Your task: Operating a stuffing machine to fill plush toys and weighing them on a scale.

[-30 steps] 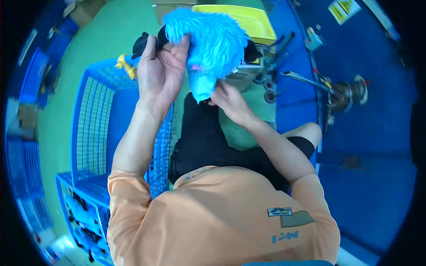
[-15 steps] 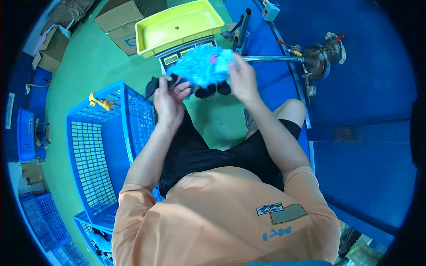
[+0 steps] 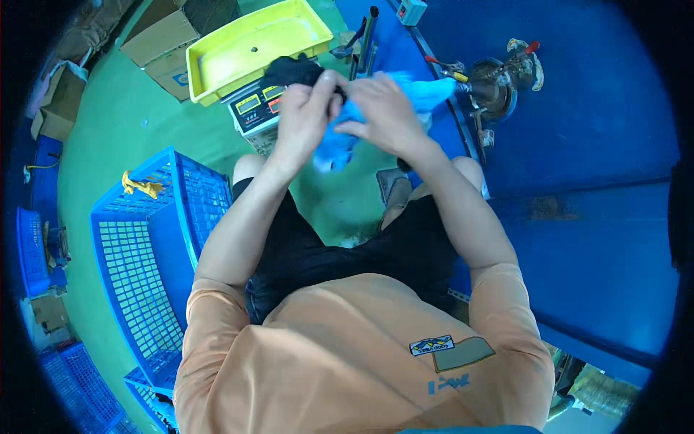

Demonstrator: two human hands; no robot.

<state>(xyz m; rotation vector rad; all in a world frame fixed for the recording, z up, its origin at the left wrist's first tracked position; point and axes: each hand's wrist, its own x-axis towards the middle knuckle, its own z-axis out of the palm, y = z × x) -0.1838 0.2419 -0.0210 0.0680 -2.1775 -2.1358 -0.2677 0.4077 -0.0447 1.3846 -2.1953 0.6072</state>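
A: Change?
B: Right hand [image 3: 387,116] moved beside left hand [image 3: 303,116]; work's now at the black end [image 3: 293,70] of the blue plush [image 3: 334,150], upper middle.
A: Fingers?
B: Left pinch black end; right blurred, can't tell.

def 2 hands [image 3: 306,116], 1 fuzzy blue toy [image 3: 430,91], 1 yellow tray [image 3: 230,64] far L, 1 scale [image 3: 250,105] nr it, 1 yellow rag [image 3: 143,186] L, 1 pr black shorts [image 3: 354,262].

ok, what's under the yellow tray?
The front of a scale shows beneath the near edge of the tray. The tray covers the rest, and the plush's black part in front hides some of that edge.
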